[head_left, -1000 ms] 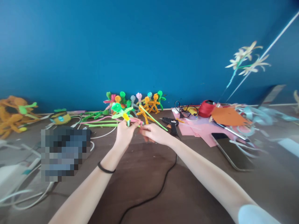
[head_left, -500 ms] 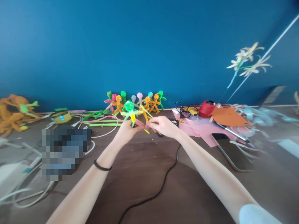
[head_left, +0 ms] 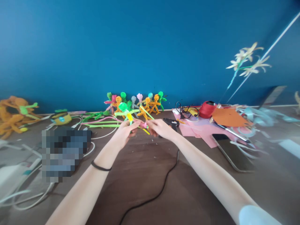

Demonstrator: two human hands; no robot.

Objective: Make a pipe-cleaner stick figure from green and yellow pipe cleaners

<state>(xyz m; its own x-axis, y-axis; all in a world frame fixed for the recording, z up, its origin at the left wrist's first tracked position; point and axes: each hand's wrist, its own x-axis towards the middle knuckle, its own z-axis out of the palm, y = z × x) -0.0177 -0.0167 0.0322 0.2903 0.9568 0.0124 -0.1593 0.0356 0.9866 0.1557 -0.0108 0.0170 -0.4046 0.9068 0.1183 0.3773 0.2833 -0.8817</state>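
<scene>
My left hand point(head_left: 127, 132) is closed round a small pipe-cleaner figure point(head_left: 123, 107) with a green coiled head, pale green arms and a yellow middle. A pink coiled part point(head_left: 143, 124) of it sticks out to the right between my hands. At that pink end, the fingers of my right hand point(head_left: 161, 128) are pinched together; their tips are partly hidden. Just below the pink part a yellow pipe-cleaner end point(head_left: 146, 131) pokes out. Behind my hands, several finished figures point(head_left: 156, 103) in orange, green, pink and grey lean against the blue wall.
Loose pink and green pipe cleaners point(head_left: 103, 125) lie left of my hands. A black glue gun point(head_left: 172, 124) rests behind my right hand; a black cable point(head_left: 161, 190) crosses the table. Rightward are pink sheets point(head_left: 191, 129), red ribbon point(head_left: 206, 109) and a phone point(head_left: 231, 153).
My left hand has shifted slightly left and tilted the figure, so its head sits farther left. More of the pink part shows between my hands. My right hand has moved slightly downward.
</scene>
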